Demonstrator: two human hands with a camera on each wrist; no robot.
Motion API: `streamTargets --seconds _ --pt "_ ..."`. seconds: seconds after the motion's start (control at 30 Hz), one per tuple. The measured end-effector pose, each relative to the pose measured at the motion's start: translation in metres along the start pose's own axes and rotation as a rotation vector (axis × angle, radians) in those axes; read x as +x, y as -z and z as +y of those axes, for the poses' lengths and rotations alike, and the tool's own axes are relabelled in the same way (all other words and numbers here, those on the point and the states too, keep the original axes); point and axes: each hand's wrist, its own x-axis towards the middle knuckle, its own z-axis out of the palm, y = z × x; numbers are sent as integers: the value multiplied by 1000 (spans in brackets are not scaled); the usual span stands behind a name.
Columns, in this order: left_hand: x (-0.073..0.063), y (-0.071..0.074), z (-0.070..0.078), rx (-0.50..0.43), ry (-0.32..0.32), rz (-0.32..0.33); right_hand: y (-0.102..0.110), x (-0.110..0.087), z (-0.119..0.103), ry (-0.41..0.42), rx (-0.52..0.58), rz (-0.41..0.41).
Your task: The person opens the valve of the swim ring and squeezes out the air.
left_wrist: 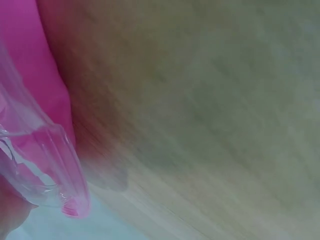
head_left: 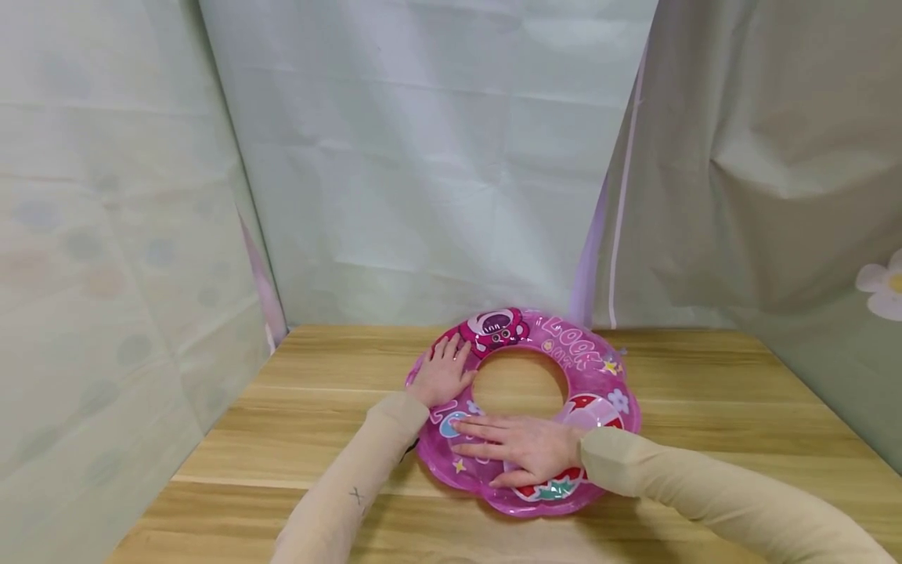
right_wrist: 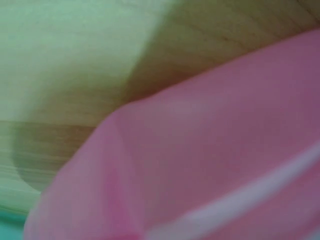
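A pink inflatable swim ring [head_left: 595, 380] with a scalloped edge, a printed bear, lettering, flowers and a strawberry lies on the wooden table. My left hand [head_left: 444, 377] rests on its left side, fingers spread towards the bear print. Across the near part lies my right hand [head_left: 537, 448], palm down, with straight fingers pointing left. In the left wrist view, the pink vinyl [left_wrist: 47, 75] and a clear plastic piece [left_wrist: 37, 142] fill the left edge, with a bit of skin below. Close up in the right wrist view is the ring's side [right_wrist: 215, 135]; no fingers show there.
The wood-grain table [head_left: 296, 427] runs out on both sides of the ring. Pale sheets hang behind it [head_left: 437, 172], on the left [head_left: 120, 258] and on the right [head_left: 761, 180]. A small dark thing [head_left: 411, 446] shows beside the left cuff.
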Motion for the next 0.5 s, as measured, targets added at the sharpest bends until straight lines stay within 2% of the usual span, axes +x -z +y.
streamTargets --seconds 0.5 --pt "-1 -4 -1 11 -1 2 -1 -1 0 -5 0 16"
